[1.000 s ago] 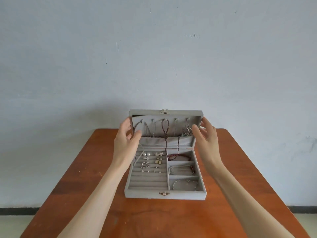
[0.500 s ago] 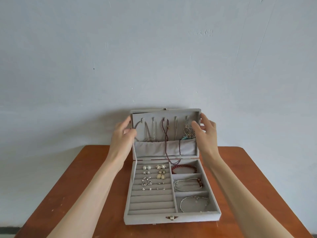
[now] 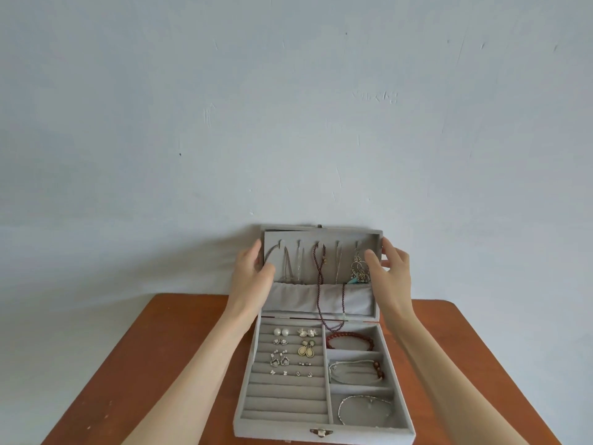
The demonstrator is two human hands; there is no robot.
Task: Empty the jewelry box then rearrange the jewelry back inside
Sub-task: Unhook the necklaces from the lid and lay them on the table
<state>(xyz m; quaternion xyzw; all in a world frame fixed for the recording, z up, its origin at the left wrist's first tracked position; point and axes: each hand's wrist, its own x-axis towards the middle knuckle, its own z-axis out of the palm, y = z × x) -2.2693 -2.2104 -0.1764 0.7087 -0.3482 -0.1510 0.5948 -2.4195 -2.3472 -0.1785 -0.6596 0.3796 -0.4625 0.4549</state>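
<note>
On a reddish-brown wooden desk (image 3: 167, 358), against a pale blue-grey wall, a grey velvet jewelry box (image 3: 322, 374) stands open with its lid (image 3: 321, 268) upright, and nothing appears to have been taken out yet

Left to right: the left hand (image 3: 252, 277) grasps the lid's left edge, thumb inside on the lining and fingers curled behind. Necklaces hang from hooks inside the lid, among them a dark braided necklace (image 3: 321, 284) whose loop trails over the lid pocket and down toward the tray. Below, the left half of the tray holds rows of earrings (image 3: 295, 348) pressed into padded slots. The right half has three compartments, from back to front: a red beaded bracelet (image 3: 351, 338), a pale cord bracelet (image 3: 356, 369) and a silver chain bracelet (image 3: 364, 409). The right hand (image 3: 390, 274) grips the lid's right edge the same way, thumb near a large filigree pendant (image 3: 360, 271)

The step in hand looks like settling the lid open. To do it well, ease the lid back evenly with both hands until it stays put, let go gently so the hanging chains do not swing and tangle, then lift the pieces out one at a time
</note>
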